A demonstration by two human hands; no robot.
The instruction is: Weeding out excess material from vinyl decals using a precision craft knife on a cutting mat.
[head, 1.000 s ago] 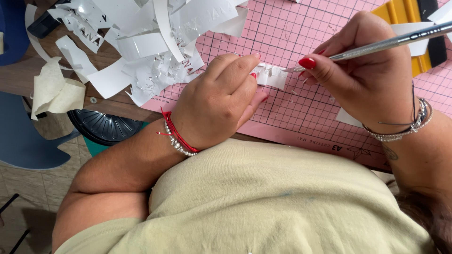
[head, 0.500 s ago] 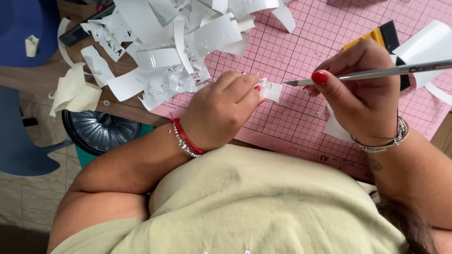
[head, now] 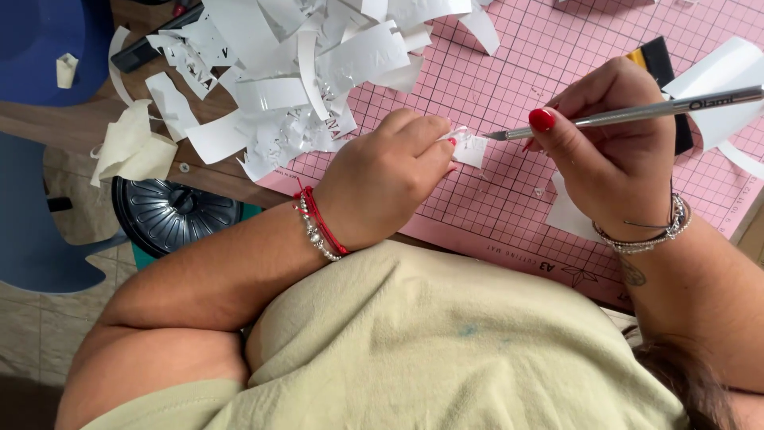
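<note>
My left hand (head: 390, 171) rests on the pink cutting mat (head: 509, 72) and pinches a small white paper piece (head: 469, 149) between its fingertips. My right hand (head: 617, 151) grips a slim silver craft knife (head: 637, 111) like a pen. The blade tip points left and touches the right edge of the small paper piece. A red cord and bead bracelet sits on my left wrist, a silver bracelet on my right.
A heap of white paper scraps (head: 294, 72) covers the mat's upper left and the wooden table edge. Crumpled cream tape (head: 131, 147) lies left of it. A black and yellow tool (head: 656, 64) and white paper strips (head: 720, 87) lie behind my right hand. Below the table stand a blue chair (head: 40, 207) and a dark round base (head: 171, 211).
The view has shifted, so the mat and scraps sit lower in frame. The knife tip has stayed at the small paper piece, which my left hand keeps pinching.
</note>
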